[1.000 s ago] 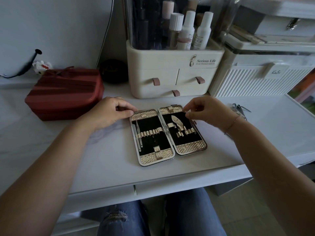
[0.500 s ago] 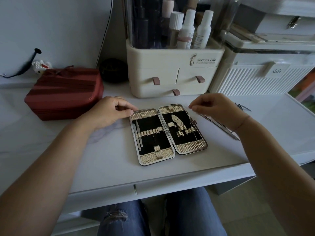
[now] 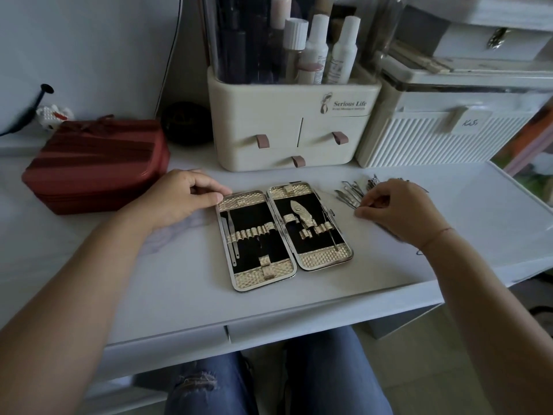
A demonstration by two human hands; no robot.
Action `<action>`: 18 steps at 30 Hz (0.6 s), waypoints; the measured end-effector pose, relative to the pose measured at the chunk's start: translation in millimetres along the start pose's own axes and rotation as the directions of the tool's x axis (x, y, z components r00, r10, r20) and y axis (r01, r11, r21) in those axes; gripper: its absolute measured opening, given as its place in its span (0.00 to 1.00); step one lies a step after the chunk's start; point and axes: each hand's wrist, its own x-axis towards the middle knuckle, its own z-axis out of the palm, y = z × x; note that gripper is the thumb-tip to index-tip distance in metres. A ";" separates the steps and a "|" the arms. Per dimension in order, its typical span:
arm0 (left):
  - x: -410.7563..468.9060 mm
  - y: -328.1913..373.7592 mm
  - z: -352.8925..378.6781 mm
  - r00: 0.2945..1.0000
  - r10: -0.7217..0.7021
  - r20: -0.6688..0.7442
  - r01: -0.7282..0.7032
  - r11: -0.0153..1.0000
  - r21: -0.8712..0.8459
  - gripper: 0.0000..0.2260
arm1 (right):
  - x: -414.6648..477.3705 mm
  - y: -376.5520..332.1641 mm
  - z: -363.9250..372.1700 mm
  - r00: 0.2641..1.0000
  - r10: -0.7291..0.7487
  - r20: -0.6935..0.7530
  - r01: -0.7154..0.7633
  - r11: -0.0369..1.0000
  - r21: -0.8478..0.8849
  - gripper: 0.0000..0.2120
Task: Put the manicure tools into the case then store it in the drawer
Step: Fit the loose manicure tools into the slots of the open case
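A: Hands?

B: Left hand (image 3: 185,199): fingers curled in a loose fist, thumb tip against the top-left corner of the case (image 3: 324,259), not wrapped round it. Right hand (image 3: 398,208): fingers curled, tips together at the near end of the loose tools (image 3: 350,196). Can't tell if one is pinched. Thin red thread (image 3: 437,236) on that wrist.

A: Near to far?

B: Ripped blue jeans (image 3: 203,384) below the desk edge. White matte desk (image 3: 179,283). The case lies open flat mid-desk, between the hands. It has a chrome rim, black lining, and gold embossed end panels and loops. Left half: slim steel tools (image 3: 232,235) in the loops. Right half: gold nipper (image 3: 302,217) and a thin probe (image 3: 329,232). The loose tools are steel, heaped just right of the case and partly hidden by the right hand.

A: Behind?

B: Left: dark red zip pouch (image 3: 95,166), banded surface, bow on top. Centre: cream plastic organiser (image 3: 254,103), printed "Serious Life", smaller line under it unreadable. It has three drawers (image 3: 320,133) with brown tab pulls, and a clear top section holding white bottles (image 3: 317,46). Right: white ribbed box (image 3: 419,139) with a handwritten tag (image 3: 471,122), not legible. Dark round object (image 3: 187,124) between pouch and organiser, can't identify it.
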 end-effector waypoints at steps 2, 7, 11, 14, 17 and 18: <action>-0.1 -0.6 -0.1 1.000 0.001 -0.001 -0.001 1.000 0.000 0.09 | 1.6 -2.7 1.4 0.999 0.028 -0.021 -0.029 1.000 -0.012 0.06; 0.3 -0.2 -0.6 1.000 -0.003 0.011 0.003 1.000 0.001 0.10 | 6.4 -11.1 -1.3 0.996 0.076 0.053 -0.073 0.996 -0.049 0.06; -0.2 0.5 -0.6 1.000 -0.011 0.005 0.011 1.000 0.004 0.09 | 9.0 -11.4 -2.3 0.994 0.083 0.077 -0.080 0.996 -0.040 0.07; -0.9 0.2 -1.2 1.000 -0.016 0.005 0.016 1.000 -0.013 0.09 | 9.1 -13.0 -4.6 0.992 0.077 0.101 -0.074 0.997 -0.034 0.06; -0.6 0.8 -0.7 1.000 -0.016 0.005 0.016 1.000 -0.021 0.09 | 9.4 -14.6 -6.0 0.991 0.068 0.117 -0.066 0.998 -0.020 0.06; -0.5 0.7 -0.4 1.000 -0.017 0.004 0.017 1.000 -0.025 0.09 | 9.5 -15.0 -6.0 0.991 0.063 0.121 -0.062 0.998 -0.017 0.05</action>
